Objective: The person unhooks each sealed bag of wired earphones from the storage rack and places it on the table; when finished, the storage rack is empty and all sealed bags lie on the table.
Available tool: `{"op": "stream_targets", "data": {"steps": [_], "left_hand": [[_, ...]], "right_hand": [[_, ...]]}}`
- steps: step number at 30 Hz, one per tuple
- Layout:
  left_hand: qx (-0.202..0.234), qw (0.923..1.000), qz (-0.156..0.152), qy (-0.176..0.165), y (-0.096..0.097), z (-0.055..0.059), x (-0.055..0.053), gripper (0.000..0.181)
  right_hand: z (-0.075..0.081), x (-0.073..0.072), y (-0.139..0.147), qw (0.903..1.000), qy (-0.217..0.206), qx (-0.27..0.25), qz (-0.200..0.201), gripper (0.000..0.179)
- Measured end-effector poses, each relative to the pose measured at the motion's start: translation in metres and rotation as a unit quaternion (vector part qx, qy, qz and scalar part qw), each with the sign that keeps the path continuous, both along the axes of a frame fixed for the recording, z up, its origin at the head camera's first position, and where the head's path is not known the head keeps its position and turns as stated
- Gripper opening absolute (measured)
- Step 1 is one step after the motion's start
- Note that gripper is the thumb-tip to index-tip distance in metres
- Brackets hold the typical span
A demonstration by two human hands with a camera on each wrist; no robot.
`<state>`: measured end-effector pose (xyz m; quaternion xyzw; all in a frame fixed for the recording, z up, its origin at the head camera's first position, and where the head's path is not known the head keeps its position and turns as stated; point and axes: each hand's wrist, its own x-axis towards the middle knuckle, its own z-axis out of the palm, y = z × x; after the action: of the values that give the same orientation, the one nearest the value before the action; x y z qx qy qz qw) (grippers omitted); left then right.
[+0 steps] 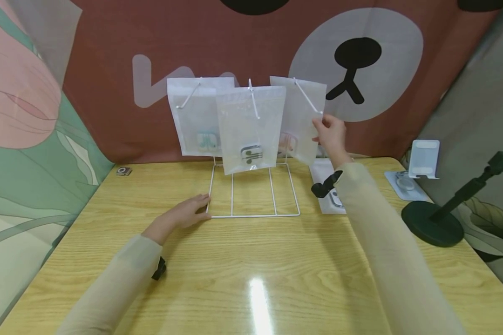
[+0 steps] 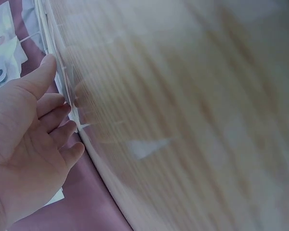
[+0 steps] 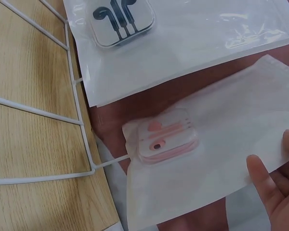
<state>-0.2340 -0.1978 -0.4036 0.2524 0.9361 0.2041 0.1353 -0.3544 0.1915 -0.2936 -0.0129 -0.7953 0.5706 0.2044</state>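
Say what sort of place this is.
Probably a staged tabletop display corner: a white wire rack hung with pouches of earphones, a wood-grain table, and a cartoon-printed backdrop.

Head forward-down, wrist views close, bags [image 1: 251, 132] shared

White rack [image 1: 253, 216], whitish pouches [image 1: 239, 128]; pink earphones [image 3: 167, 131]; yellow wood-grained table [image 1: 218, 265].

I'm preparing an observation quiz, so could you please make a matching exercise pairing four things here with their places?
1. Left hand
2. Right hand
3. Dark earphones
4. Dark green stand

A. Inside the middle bag
B. Right end of the table
C. Front left corner of the rack
D. Edge of the right-hand bag

Pairs: 1-C, 2-D, 3-A, 4-B
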Motion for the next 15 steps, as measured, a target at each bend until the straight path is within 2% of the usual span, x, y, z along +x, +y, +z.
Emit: {"op": "stream_targets", "data": {"steps": [15], "left_hand": [[-0.003, 0.9999, -0.009, 0.007, 0.003, 0.000, 0.000, 0.064]], "right_hand": [[-0.002, 0.027, 0.006, 0.9978, 0.061, 0.024, -0.005, 0.029]]}}
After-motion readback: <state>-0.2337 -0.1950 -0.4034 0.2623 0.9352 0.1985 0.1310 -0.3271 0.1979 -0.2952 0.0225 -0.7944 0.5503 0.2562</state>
